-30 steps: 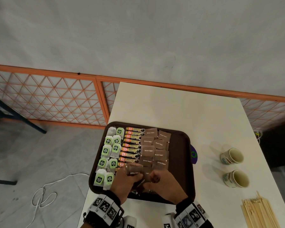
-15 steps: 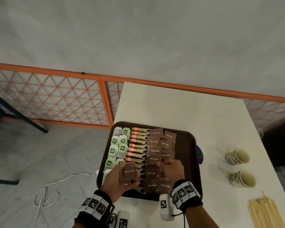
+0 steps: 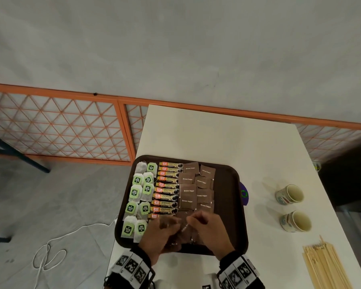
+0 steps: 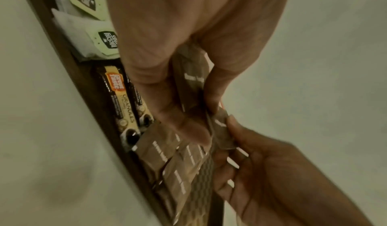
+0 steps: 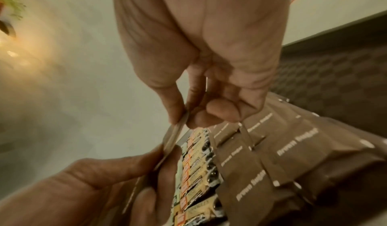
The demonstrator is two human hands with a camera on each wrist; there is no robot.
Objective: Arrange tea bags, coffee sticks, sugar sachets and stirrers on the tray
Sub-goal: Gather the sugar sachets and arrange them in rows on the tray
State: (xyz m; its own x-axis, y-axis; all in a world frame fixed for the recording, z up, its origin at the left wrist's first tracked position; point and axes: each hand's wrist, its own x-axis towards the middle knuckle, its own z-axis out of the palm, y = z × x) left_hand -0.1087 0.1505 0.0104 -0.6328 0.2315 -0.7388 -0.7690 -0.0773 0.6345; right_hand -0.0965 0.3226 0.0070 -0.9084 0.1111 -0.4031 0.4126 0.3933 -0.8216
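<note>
Item: brown sugar sachets, near edge of the tray (image 3: 229, 184), over the sachet column.
Left hand (image 3: 161, 236): fingers curled round a small stack of sachets (image 4: 191, 80).
Right hand (image 3: 206, 228): thumb and forefinger pinching one sachet (image 5: 175, 136) off that stack.
Risk, as I judge it: two sachets may cling and come away together, or the loose stack may spill onto the laid rows (image 3: 196, 190). I cannot count the stack; it is blurred.
Stirrers (image 3: 325, 265): on the table, not yet on the tray.

Stirrers (image 3: 329, 268) cropped at frame bottom; held sachets (image 3: 182, 228) blurred.
</note>
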